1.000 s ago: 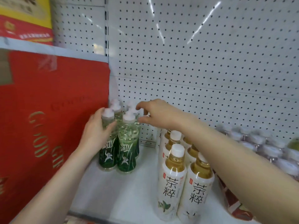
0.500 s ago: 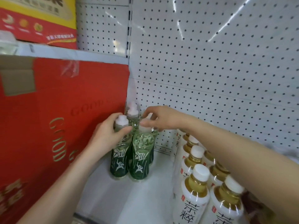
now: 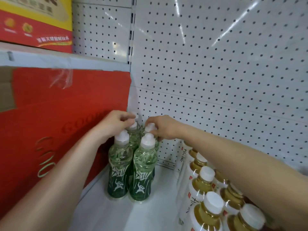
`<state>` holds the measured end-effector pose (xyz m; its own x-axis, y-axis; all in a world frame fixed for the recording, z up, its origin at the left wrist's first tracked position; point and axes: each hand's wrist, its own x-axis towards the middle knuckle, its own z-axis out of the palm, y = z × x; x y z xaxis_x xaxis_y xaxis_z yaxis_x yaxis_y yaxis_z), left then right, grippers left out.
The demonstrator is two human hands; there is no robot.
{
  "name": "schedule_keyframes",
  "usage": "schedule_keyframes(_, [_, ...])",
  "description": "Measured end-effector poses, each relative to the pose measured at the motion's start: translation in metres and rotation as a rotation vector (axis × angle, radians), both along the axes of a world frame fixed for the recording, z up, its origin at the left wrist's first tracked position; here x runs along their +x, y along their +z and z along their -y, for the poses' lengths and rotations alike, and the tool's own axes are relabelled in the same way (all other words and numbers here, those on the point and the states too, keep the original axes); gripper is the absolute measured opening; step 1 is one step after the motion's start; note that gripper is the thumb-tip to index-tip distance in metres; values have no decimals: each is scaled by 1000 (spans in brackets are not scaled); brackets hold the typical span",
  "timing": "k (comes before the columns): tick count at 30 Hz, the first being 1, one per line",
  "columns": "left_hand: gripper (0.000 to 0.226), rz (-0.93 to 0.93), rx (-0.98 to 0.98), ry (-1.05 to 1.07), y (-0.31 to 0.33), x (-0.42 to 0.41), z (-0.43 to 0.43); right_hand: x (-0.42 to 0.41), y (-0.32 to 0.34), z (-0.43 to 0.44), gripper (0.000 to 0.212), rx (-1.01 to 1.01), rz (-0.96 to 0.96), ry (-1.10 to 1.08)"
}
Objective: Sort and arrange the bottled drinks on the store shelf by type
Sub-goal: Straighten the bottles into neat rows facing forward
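Observation:
Several green bottles [image 3: 120, 165] with white caps stand in two rows in the back left corner of the white shelf [image 3: 155, 212]. My left hand [image 3: 115, 125] grips the cap of a green bottle in the second row, left side. My right hand [image 3: 164, 127] pinches the cap of the green bottle beside it on the right. The two front green bottles stand free. Amber tea bottles [image 3: 206, 212] with white labels and white caps fill rows at the right, under my right forearm.
A large red carton [image 3: 55, 124] walls the left side, right against the green bottles. White pegboard [image 3: 216, 80] closes the back. Another red and yellow box [image 3: 33, 22] sits on the upper shelf at top left.
My left hand has left the front left green bottle and moved back to the cap behind it. My right hand stays on the rear right cap. The view has shifted left and closer.

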<state>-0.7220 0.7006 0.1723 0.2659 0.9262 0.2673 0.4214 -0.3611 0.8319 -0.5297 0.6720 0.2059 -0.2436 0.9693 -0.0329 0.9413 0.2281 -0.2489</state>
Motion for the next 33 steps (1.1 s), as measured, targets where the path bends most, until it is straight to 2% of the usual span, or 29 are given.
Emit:
schedule_keyframes(6, [38,-27,-42,25,3,4,-6,-6,-7,1,39,68,-39,-57])
schedule_keyframes(9, [40,-30,-56,43,2,3,1,-7,-6,4,42,13,-109,-99])
schedule_keyframes(14, [29,-111,204,230,-9,-12,43,-3,6,39,41,160,-95,-16])
schedule_keyframes(16, [33,-151,210,207,-20,-15,64,-5,7,56,46,61,-109,81])
schedule_keyframes(20, [43,-157,225,211,-36,-13,76,-14,1,57,58,78,99,127])
schedule_keyframes(25, [49,-214,263,239,-35,-13,74,-21,-2,61,67,98,98,84])
schedule_keyframes(27, [52,-222,380,287,-33,-9,85,-15,5,74,66,50,52,85])
schedule_keyframes(30, [44,-70,572,307,-28,9,118,11,20,110,51,121,-36,32])
schedule_keyframes(33, [29,128,521,29,-35,44,158,48,9,160,30,344,-102,-93])
